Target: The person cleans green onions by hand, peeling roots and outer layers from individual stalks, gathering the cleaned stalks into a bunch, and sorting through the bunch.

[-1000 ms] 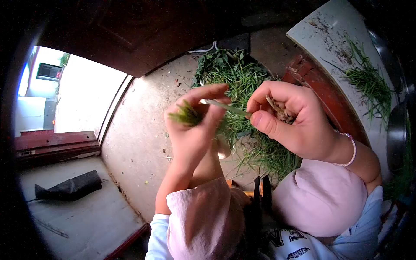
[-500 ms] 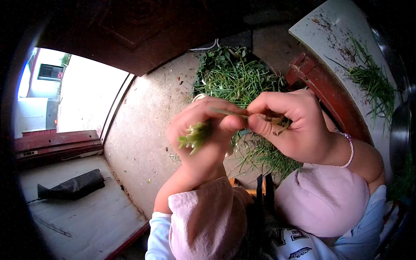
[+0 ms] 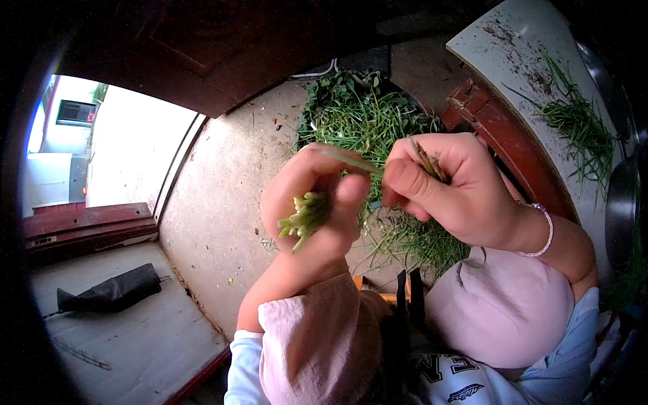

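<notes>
My left hand [image 3: 341,216] is closed around a bunch of green, chive-like stems [image 3: 304,214], whose pale cut-looking ends point toward me. One thin stem [image 3: 347,160] stretches from the top of this hand to my right hand [image 3: 466,192]. My right hand is closed with thumb and forefinger pinching the end of that stem. Withered brownish bits [image 3: 426,162] stick up between its fingers. Below and beyond both hands lies a heap of long green leaves [image 3: 371,118] on the floor, with more loose blades [image 3: 422,246] nearer to me.
On the right a white board [image 3: 493,47] carries crumbs of soil and a clump of green blades [image 3: 577,131]. A red-brown wooden edge [image 3: 513,142] runs beside it. At lower left a dark folded object [image 3: 111,289] lies on a pale surface [image 3: 135,337]. A doorway opens at left.
My right hand has turned, its thumb now folded over the pinched stem, and the brown bits point upward instead of right. My left hand still grips the bunch, slightly tilted.
</notes>
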A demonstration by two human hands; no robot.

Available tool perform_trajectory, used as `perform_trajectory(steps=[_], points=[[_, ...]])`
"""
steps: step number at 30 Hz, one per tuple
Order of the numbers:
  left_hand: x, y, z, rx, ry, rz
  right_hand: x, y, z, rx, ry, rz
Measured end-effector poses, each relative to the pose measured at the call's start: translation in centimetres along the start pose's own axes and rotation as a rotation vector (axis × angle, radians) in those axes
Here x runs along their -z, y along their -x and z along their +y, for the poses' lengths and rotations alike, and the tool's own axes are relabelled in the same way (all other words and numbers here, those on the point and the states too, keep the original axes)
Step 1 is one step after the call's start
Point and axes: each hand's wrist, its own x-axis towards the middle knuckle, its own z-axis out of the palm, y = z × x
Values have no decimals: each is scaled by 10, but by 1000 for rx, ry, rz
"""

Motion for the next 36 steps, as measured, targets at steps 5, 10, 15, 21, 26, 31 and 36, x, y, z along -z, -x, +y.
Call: perform_trajectory(steps=[5, 10, 15, 21, 26, 31, 36], points=[[0, -1, -3, -55, 56, -39, 0, 0, -6, -20, 17, -40], [4, -2, -5, -80, 53, -80, 2, 0, -2, 109, 259, -39], [-4, -2, 2, 422, 422, -18, 1, -4, 2, 346, 539, 48], [-12, -6, 0, 536, 509, 1, -2, -3, 6, 324, 571, 100], [-11, -7, -7, 630, 580, 22, -3, -4, 4, 246, 553, 91], [-7, -7, -4, 647, 577, -4, -2, -4, 2, 98, 470, 107], [2, -14, -7, 595, 641, 166, 0, -1, 0, 83, 463, 75]])
